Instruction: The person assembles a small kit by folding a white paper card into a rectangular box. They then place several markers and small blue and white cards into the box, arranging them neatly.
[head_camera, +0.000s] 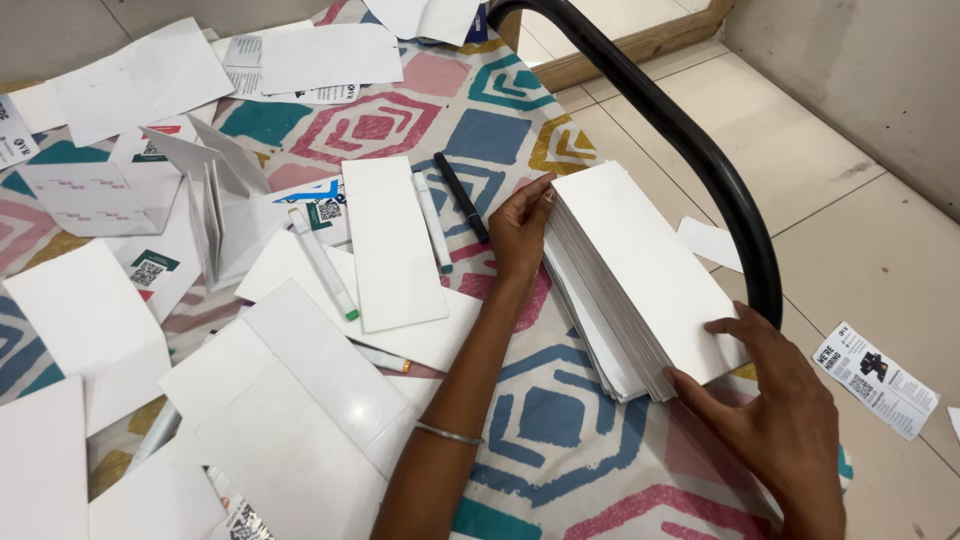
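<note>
Head view, looking down on a patterned cloth (560, 420) strewn with white sheets.

The thing in hand is a thick stack of white cards (640, 275), lying at the right edge of the cloth, just inside a black curved rail (700, 150). Its long axis runs from far-left to near-right, on a diagonal.

My left hand (520, 230) sits at the stack's far-left short end, fingers flat and closed together against the card edges; it presses there rather than wrapping anything. My right hand (775, 400) is at the opposite, near-right corner, thumb under or against the card edges and fingers spread over the top sheet, a loose pinch on that corner (how many cards it actually holds, I cannot tell). So the two hands bracket the stack along its length, one at each end, both touching it. Neither is nearer; the stack lies between them.

Around it: a single long white card (392, 245) lies left of the left hand, roughly parallel to the stack. Between them lie a white marker (433, 222) and a black marker (461, 197), side by side. A green-tipped marker (323, 265) lies further left. A folded white card (225, 205) stands upright beyond that. On the tiled floor (880, 230) to the right lies a printed leaflet (875, 380), well apart from the stack.
</note>
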